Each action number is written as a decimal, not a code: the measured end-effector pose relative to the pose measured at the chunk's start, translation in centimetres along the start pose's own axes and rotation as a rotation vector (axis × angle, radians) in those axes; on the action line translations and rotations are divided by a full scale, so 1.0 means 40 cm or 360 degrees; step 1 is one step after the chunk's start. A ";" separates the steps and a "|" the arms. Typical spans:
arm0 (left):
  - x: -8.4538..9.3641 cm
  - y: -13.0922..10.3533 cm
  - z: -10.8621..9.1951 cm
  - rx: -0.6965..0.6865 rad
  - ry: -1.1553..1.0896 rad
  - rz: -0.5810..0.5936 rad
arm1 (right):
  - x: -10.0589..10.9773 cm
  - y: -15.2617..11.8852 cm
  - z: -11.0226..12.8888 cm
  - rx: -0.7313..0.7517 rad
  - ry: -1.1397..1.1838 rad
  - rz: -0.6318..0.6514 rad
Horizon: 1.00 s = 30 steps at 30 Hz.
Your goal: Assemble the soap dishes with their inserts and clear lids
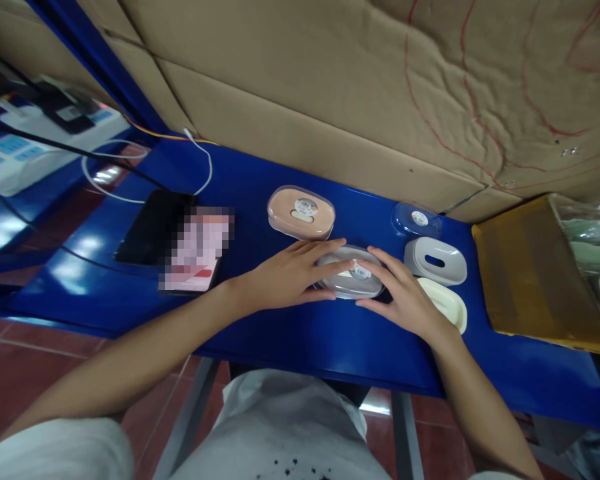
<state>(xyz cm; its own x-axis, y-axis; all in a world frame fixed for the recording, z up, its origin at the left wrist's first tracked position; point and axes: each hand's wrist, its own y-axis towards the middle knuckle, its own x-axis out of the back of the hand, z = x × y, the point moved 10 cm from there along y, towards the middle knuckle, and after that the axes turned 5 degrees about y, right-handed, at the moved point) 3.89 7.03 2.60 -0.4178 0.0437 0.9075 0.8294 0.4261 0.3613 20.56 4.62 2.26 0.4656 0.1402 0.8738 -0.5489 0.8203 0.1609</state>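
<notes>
A grey oval soap box (pixel 350 288) with a clear lid and a label on top lies on the blue table in front of me. My left hand (pixel 305 270) grips its left side, fingers reaching over the lid. From the right, my right hand (pixel 397 293) holds the other side, with fingertips by the label. Beyond my left hand sits a pink soap box (pixel 285 208) with its clear lid on. To the right are a loose clear lid (pixel 405 217), a grey-white slotted soap box part (pixel 453 263) and a cream tray (pixel 453 310), partly behind my right wrist.
A cardboard box (pixel 525 267) with plastic-wrapped pieces stands at the right. On the left lie a black phone (pixel 143 227), a second device with a blurred screen (pixel 197 250), cables and power strips (pixel 10 160). Cardboard sheeting (pixel 300 87) backs the blue table (pixel 320 340).
</notes>
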 end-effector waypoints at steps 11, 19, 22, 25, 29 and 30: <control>0.009 -0.004 0.004 0.0013 -0.0020 -0.0009 | 0.002 -0.001 0.006 0.0028 -0.0034 0.0079; 0.015 -0.007 -0.004 -0.0002 0.0030 -0.0025 | 0.011 0.001 0.011 0.0021 -0.0021 0.0060; 0.019 -0.007 -0.010 -0.0027 0.0051 -0.0011 | 0.012 0.001 0.012 0.0023 -0.0035 0.0047; 0.022 -0.007 -0.013 -0.0044 0.0065 -0.0015 | 0.012 0.001 0.014 0.0027 -0.0049 0.0042; 0.021 -0.007 -0.015 -0.0064 0.0108 -0.0017 | 0.014 0.001 0.019 0.0049 -0.0066 0.0032; 0.020 -0.007 -0.016 -0.0073 0.0125 -0.0018 | 0.015 0.001 0.020 0.0052 -0.0069 0.0028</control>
<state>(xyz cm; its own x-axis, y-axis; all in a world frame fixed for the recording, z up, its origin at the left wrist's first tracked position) 3.55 6.34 3.37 -0.3982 -0.0323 0.9167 0.8417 0.3845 0.3792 20.26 4.32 3.15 0.4255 0.1297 0.8956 -0.5795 0.7992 0.1596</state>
